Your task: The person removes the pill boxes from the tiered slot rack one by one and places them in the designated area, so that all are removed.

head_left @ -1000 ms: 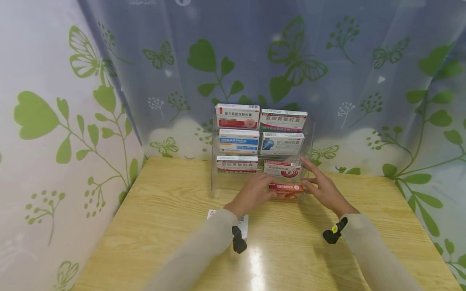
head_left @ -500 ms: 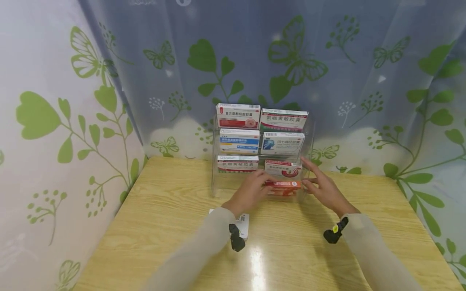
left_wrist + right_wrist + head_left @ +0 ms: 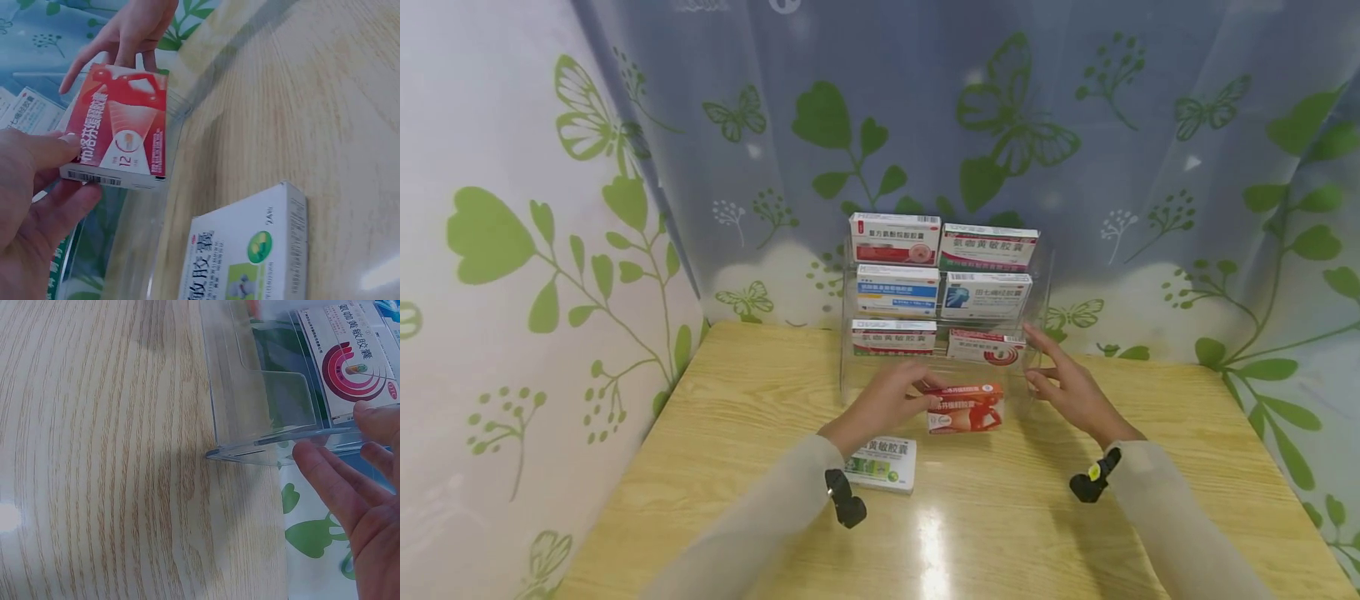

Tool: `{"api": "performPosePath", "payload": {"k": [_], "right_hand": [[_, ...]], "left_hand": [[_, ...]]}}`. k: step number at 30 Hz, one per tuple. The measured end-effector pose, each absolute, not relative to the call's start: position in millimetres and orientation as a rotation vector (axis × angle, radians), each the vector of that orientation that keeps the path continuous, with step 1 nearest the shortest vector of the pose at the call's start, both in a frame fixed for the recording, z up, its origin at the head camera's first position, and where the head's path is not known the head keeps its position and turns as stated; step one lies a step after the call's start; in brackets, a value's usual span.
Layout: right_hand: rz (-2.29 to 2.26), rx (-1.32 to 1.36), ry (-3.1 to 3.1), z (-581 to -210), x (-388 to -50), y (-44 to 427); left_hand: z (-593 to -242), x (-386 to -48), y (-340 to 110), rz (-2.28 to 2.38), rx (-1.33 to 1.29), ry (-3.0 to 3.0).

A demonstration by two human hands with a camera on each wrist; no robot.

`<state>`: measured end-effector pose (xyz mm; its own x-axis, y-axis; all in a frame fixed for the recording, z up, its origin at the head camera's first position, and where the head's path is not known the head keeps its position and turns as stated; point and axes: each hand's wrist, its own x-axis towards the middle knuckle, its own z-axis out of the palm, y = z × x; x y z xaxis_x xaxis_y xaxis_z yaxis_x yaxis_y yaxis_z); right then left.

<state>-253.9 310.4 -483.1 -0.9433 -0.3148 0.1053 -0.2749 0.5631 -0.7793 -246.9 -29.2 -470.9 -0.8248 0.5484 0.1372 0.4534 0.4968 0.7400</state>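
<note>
My left hand point(image 3: 883, 400) pinches a red-orange medicine box point(image 3: 966, 408) by its left end, just in front of the clear rack's bottom tier. In the left wrist view the thumb lies on the printed front of the box. Beside the clear acrylic rack point(image 3: 250, 419), my right hand point(image 3: 1075, 396) has its fingers extended, fingertips touching the side panel. A white-and-red medicine box point(image 3: 985, 348) sits in the tier near those fingertips. Below the left wrist, a white-and-green medicine box point(image 3: 880, 465) lies flat on the table, partly hidden by the sleeve.
Several more medicine boxes stand in pairs on the rack's tiers, among them a blue-and-white one point(image 3: 897, 293) and a white one with a blue picture point(image 3: 987, 296). A leaf-patterned curtain point(image 3: 910, 108) hangs behind the wooden table point(image 3: 1015, 517).
My left hand has drawn the red-orange box left and toward me, out from the rack's lower right, so its front shows more. The right hand stays at the rack's side.
</note>
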Motion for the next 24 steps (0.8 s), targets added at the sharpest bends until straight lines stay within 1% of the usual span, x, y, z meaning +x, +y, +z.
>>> {"api": "performPosePath", "payload": {"k": [10, 20, 24], "right_hand": [[-1.333, -0.508, 2.741, -482, -255, 311], [-1.331, -0.512, 2.742, -483, -255, 312], [-1.333, -0.503, 2.737, -483, -254, 311]], "left_hand": [[-489, -234, -41, 1.180, 0.759, 2.405], [-506, -232, -39, 1.096, 0.723, 2.380], [-509, -230, -41, 1.053, 0.767, 2.380]]}}
